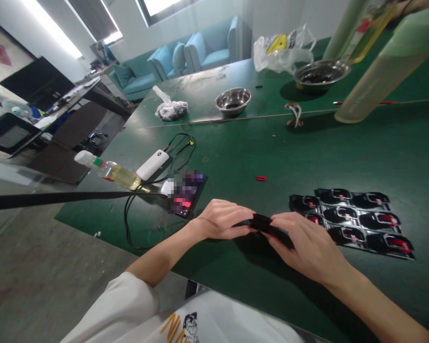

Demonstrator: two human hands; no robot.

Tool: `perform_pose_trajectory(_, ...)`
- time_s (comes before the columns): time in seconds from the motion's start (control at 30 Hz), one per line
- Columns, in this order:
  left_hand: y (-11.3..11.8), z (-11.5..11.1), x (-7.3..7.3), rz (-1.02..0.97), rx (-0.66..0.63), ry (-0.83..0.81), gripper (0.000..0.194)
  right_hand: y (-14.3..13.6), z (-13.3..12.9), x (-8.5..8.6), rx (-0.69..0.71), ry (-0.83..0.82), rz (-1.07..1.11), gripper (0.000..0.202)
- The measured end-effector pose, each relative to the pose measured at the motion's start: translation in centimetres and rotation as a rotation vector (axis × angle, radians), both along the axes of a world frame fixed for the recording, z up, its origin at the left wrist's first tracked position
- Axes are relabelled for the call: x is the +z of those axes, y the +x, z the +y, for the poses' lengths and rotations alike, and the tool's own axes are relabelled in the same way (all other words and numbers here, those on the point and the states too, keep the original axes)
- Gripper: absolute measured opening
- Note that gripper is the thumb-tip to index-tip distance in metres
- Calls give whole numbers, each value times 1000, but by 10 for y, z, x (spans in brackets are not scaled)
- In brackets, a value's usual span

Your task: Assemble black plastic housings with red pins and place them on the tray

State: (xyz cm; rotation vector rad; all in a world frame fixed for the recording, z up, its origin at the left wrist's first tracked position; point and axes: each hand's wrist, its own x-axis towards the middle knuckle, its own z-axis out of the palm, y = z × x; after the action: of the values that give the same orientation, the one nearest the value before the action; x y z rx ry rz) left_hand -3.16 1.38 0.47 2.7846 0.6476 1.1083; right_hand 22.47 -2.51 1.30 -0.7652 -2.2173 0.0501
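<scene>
Between my two hands, near the table's front edge, is a flat black piece (260,222) seen nearly edge-on; its exact kind I cannot make out. My left hand (223,219) pinches its left end between thumb and fingers. At the other end my right hand (307,245) grips it, hiding much of that side. To the right lie several black panels (346,214) with red and silver details, set out in rows. Just beyond my hands rest small red pieces (260,178) on the green table (232,152).
Left of my hands are a phone (189,193), a white power bank (152,164) with cables and a bottle (119,174). Farther back stand metal bowls (233,101), a knotted plastic bag (171,109) and a tall green-topped bottle (375,76). A person's hand shows at the top right.
</scene>
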Motion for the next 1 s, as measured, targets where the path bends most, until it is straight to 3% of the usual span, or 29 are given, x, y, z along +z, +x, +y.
perform_pose_trajectory(1.0,-1,0,-1,99,23,-54,22,0,0,-1,-3,-24,-17,14)
